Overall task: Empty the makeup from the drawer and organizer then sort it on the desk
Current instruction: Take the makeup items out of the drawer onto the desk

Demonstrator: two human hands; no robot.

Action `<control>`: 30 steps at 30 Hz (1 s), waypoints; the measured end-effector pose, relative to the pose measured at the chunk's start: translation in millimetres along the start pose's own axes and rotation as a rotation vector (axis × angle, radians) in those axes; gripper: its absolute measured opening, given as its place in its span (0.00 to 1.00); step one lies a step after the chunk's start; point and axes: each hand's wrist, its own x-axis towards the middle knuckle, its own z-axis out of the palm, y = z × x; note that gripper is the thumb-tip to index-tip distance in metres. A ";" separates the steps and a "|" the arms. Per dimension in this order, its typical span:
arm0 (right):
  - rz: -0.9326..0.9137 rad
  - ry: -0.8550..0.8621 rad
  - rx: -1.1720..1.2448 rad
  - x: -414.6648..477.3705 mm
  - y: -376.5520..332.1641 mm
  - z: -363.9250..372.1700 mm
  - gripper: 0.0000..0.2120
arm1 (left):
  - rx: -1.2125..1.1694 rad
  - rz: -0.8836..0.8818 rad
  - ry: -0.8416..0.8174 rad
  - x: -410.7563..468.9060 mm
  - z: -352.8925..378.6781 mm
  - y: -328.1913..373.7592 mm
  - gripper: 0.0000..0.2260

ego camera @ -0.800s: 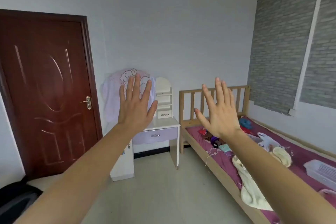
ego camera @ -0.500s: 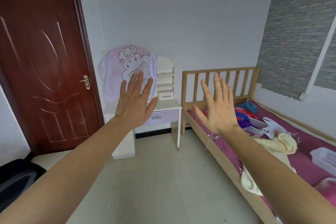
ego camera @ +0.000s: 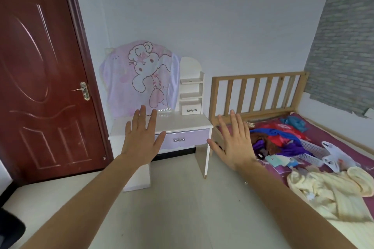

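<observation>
A small white dressing desk [ego camera: 178, 122] stands against the far wall, some distance ahead of me. Its lilac drawer [ego camera: 188, 139] with a bow handle is closed. On the desk's right rear sits a white shelf organizer [ego camera: 191, 95] with a little drawer at its base, also closed. No makeup is visible. My left hand [ego camera: 141, 139] and my right hand [ego camera: 235, 143] are both held up in front of me, fingers straight and spread, backs toward me, holding nothing.
A dark red door [ego camera: 42, 79] is at the left. A cartoon-print cloth [ego camera: 141, 79] hangs behind the desk. A wooden bed [ego camera: 257, 91] at the right holds clothes, a white basket [ego camera: 309, 150] and a cream blanket [ego camera: 332, 190]. Bare floor [ego camera: 182, 208] lies between me and the desk.
The view has tilted down and moved closer to the desk. Both hands stay raised and spread, now lower in view, in front of the desk.
</observation>
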 end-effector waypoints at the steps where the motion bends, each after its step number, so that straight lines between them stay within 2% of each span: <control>1: 0.011 -0.016 0.009 17.9 -0.6 12.9 0.39 | -0.012 -0.007 -0.015 17.8 11.5 -9.9 0.34; 9: 0.067 -0.108 0.059 125.1 19.3 136.7 0.41 | -0.059 -0.076 -0.145 124.2 145.5 -46.8 0.33; 14: 0.096 -0.155 0.121 211.5 52.9 239.3 0.43 | -0.035 -0.145 -0.244 211.8 246.2 -66.2 0.37; 18: 0.141 -0.277 0.130 283.6 76.1 310.0 0.46 | -0.031 -0.219 -0.374 276.6 313.5 -79.6 0.34; 24: 0.165 -0.465 0.217 370.2 82.4 409.5 0.47 | -0.051 -0.282 -0.493 338.8 394.7 -103.2 0.37; 28: 0.146 -0.507 0.233 406.7 74.6 468.0 0.50 | -0.071 -0.318 -0.557 367.9 453.5 -126.1 0.44; 30: 0.172 -0.557 0.232 424.4 72.5 498.2 0.50 | -0.068 -0.315 -0.607 383.7 485.8 -140.8 0.45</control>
